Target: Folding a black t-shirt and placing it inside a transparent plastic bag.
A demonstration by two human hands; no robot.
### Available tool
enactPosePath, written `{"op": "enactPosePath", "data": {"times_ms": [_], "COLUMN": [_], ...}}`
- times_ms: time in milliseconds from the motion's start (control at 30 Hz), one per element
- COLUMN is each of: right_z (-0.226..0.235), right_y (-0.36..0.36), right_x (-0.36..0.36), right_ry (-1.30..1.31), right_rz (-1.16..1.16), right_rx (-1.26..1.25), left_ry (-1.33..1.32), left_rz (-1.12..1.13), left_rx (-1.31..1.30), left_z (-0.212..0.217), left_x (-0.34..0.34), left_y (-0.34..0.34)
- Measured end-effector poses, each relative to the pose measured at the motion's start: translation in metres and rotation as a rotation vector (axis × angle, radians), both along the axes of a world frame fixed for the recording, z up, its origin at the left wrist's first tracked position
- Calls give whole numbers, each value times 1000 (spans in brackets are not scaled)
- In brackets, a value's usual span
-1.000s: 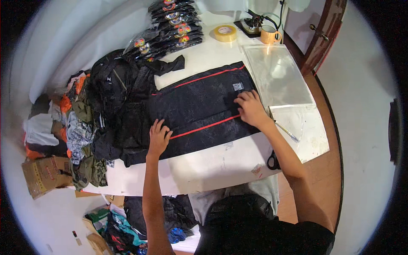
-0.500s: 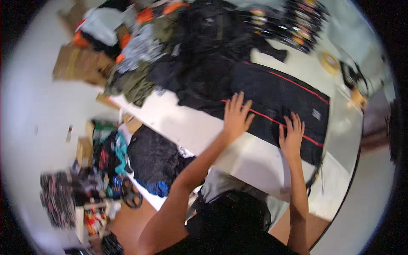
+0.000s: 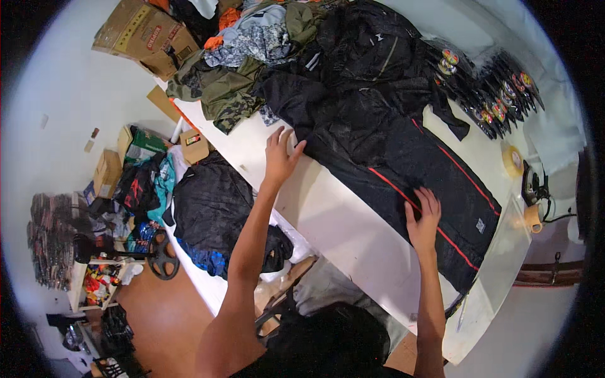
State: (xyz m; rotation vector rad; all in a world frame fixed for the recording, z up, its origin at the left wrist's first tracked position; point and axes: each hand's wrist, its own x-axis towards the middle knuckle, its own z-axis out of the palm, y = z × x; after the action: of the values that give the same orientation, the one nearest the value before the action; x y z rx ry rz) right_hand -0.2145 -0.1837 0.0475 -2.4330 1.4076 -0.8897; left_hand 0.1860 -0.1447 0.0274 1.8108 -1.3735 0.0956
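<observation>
A black garment with red piping [image 3: 454, 201] lies flat across the white table [image 3: 328, 208], with a small grey patch near its right end. I cannot tell whether it is trousers. My right hand [image 3: 423, 220] rests on it by the near red line, fingers spread and bent a little. Farther left, my left hand [image 3: 283, 156] is open over the tabletop, its fingertips close to the edge of dark cloth. Neither hand grips anything. A heap of black clothing [image 3: 359, 82] covers the far end of the garment.
Camouflage and olive clothes [image 3: 227, 88] pile up at the back left beside a cardboard box [image 3: 145, 38]. Packaged black items [image 3: 491, 94] and a tape roll [image 3: 512, 160] sit at the far right. Black clothing [image 3: 211, 195] lies on a lower surface at left.
My left hand has left the red-lined garment and moved left over the tabletop. My right hand stays on the garment. The view has shifted and turned.
</observation>
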Motion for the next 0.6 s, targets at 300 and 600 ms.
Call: {"op": "enactPosePath", "data": {"times_ms": [300, 600], "right_z": [31, 68], "right_y": [-120, -193], "right_x": [215, 202], "right_ry": [-74, -7], "right_rz": [584, 346], "right_rx": [-81, 696], "left_ry": [398, 263], "left_rz": [-231, -301], "left_rx": [16, 27], "left_z": [3, -6], "left_x": [3, 31], "left_y": [-23, -17]}}
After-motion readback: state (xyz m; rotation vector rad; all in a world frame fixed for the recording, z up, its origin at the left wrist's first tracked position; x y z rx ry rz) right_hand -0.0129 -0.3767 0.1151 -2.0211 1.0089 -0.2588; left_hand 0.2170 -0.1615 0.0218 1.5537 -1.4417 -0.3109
